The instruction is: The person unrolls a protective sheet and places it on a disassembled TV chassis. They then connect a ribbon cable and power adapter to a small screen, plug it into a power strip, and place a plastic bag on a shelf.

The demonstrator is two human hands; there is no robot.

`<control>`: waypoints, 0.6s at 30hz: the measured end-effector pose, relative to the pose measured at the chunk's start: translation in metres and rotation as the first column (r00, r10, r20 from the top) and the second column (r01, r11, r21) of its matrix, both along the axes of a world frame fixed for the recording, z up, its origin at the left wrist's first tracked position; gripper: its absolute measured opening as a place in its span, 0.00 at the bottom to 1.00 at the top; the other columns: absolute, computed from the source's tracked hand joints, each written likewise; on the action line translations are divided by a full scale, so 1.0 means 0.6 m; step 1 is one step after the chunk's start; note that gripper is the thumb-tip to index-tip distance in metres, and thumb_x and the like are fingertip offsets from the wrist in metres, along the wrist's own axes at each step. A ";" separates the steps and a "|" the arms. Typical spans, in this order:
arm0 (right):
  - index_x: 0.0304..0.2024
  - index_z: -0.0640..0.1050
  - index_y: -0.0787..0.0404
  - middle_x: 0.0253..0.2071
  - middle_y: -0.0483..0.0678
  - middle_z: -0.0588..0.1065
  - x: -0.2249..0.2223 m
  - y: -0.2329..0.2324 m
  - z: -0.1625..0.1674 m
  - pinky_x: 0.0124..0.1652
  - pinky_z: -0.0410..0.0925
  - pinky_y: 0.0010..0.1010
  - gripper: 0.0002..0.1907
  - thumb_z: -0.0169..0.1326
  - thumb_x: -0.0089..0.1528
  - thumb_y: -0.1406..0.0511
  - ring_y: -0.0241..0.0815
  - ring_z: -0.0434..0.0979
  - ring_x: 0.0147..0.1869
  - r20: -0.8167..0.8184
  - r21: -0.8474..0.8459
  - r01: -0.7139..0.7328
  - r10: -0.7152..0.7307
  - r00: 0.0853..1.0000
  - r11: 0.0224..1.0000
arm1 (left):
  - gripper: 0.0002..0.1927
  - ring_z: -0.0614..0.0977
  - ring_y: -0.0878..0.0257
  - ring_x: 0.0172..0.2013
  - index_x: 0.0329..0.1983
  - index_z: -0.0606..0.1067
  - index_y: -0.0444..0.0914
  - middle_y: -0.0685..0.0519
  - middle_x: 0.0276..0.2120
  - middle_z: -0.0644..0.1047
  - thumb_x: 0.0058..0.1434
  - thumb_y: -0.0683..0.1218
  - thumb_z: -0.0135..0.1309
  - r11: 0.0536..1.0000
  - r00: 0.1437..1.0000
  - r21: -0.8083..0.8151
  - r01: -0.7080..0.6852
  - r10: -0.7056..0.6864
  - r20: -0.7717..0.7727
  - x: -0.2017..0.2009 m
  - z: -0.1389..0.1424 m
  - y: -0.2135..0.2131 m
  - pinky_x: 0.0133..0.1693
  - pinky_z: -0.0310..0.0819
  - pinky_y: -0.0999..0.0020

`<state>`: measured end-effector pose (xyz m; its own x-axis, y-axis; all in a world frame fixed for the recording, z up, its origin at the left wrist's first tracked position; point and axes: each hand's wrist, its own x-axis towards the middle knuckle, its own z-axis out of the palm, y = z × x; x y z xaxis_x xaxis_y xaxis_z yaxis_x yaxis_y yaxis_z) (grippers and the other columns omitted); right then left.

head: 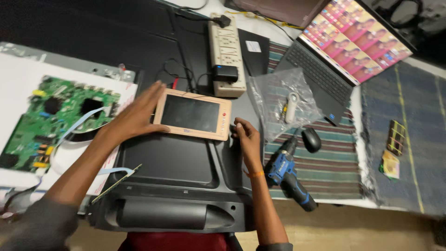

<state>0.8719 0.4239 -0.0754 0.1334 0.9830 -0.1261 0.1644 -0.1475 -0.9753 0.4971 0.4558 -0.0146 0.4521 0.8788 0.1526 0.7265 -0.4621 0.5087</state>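
Leftmost, a green circuit board (pixel 55 123) lies on a white sheet, with a pale blue ribbon cable (pixel 76 128) curving off it. Just right of it the left hand (pixel 134 118) lies flat with fingers spread and stretched out, its fingertips against the left edge of a small tan-framed screen device (pixel 193 114). That device lies tilted slightly on a large dark plastic back cover (pixel 172 186), between the two hands, its dark screen facing up and a small red button on its right border. At its lower right corner the right hand (pixel 246 137) rests with fingers curled in, touching the frame's edge; whether it pinches the frame or only presses against it cannot be told. An orange band sits at that wrist.

Behind the device a white power strip (pixel 226 51) runs away from the viewer, with a black adapter (pixel 226 73) plugged in. Further right, a clear plastic bag (pixel 274 93) holds a small white tool. Below it lie a black mouse (pixel 311 139) and a blue cordless drill (pixel 290 174) on a striped cloth (pixel 330 167). An open laptop (pixel 334 60) with a bright screen stands beyond, and at the far right small colourful packets (pixel 394 148) lie on a dark mat on the desk.
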 end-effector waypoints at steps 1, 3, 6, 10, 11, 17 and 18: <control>0.55 0.79 0.66 0.46 0.44 0.80 0.013 -0.012 0.008 0.44 0.72 0.25 0.16 0.52 0.68 0.64 0.34 0.78 0.44 0.030 0.013 -0.024 0.024 0.999 1.000 | 0.55 0.60 0.41 0.71 0.75 0.55 0.34 0.37 0.73 0.57 0.52 0.62 0.64 0.996 1.000 0.084 -0.020 0.019 0.020 -0.002 0.012 -0.016 0.68 0.57 0.51; 0.54 0.80 0.65 0.45 0.45 0.81 0.042 -0.050 0.026 0.47 0.72 0.26 0.16 0.52 0.69 0.63 0.34 0.79 0.46 0.090 0.028 -0.056 0.054 0.994 0.998 | 0.42 0.69 0.44 0.65 0.68 0.66 0.34 0.38 0.65 0.69 0.56 0.59 0.62 0.995 0.997 0.063 -0.073 0.073 -0.004 -0.002 0.034 -0.060 0.63 0.62 0.49; 0.52 0.81 0.64 0.43 0.49 0.83 0.068 -0.127 0.053 0.47 0.72 0.29 0.15 0.54 0.67 0.63 0.37 0.81 0.46 0.346 0.001 -0.035 0.033 0.938 0.999 | 0.35 0.79 0.47 0.52 0.61 0.74 0.36 0.40 0.51 0.79 0.53 0.57 0.63 0.995 0.993 -0.001 -0.099 0.099 0.068 0.009 0.060 -0.142 0.54 0.73 0.55; 0.49 0.81 0.64 0.45 0.52 0.82 0.065 -0.216 0.084 0.47 0.73 0.31 0.13 0.55 0.66 0.64 0.45 0.83 0.48 0.522 0.096 -0.093 0.030 0.852 0.991 | 0.31 0.82 0.49 0.46 0.56 0.77 0.37 0.43 0.45 0.81 0.51 0.55 0.63 0.997 0.975 -0.004 -0.082 0.081 0.209 0.060 0.055 -0.241 0.50 0.75 0.57; 0.49 0.81 0.64 0.45 0.53 0.81 0.060 -0.234 0.090 0.48 0.73 0.32 0.12 0.55 0.66 0.65 0.47 0.82 0.48 0.540 0.135 -0.134 0.040 0.840 0.982 | 0.31 0.82 0.50 0.46 0.56 0.77 0.37 0.44 0.45 0.81 0.51 0.55 0.63 0.999 0.974 -0.007 -0.050 0.050 0.219 0.071 0.050 -0.259 0.49 0.75 0.57; 0.47 0.82 0.63 0.40 0.54 0.80 0.032 -0.300 0.101 0.43 0.72 0.37 0.11 0.55 0.65 0.65 0.51 0.81 0.44 0.552 0.086 -0.157 0.084 0.829 0.984 | 0.29 0.82 0.50 0.47 0.54 0.77 0.35 0.45 0.46 0.82 0.51 0.54 0.64 0.991 0.971 -0.106 0.076 -0.050 0.233 0.131 0.005 -0.331 0.48 0.74 0.56; 0.47 0.81 0.63 0.40 0.53 0.80 0.028 -0.304 0.098 0.43 0.71 0.37 0.11 0.55 0.65 0.65 0.51 0.80 0.44 0.539 0.077 -0.149 0.084 0.838 0.986 | 0.29 0.81 0.50 0.46 0.54 0.77 0.35 0.45 0.46 0.82 0.52 0.54 0.64 0.990 0.971 -0.110 0.088 -0.061 0.231 0.138 -0.002 -0.338 0.48 0.74 0.57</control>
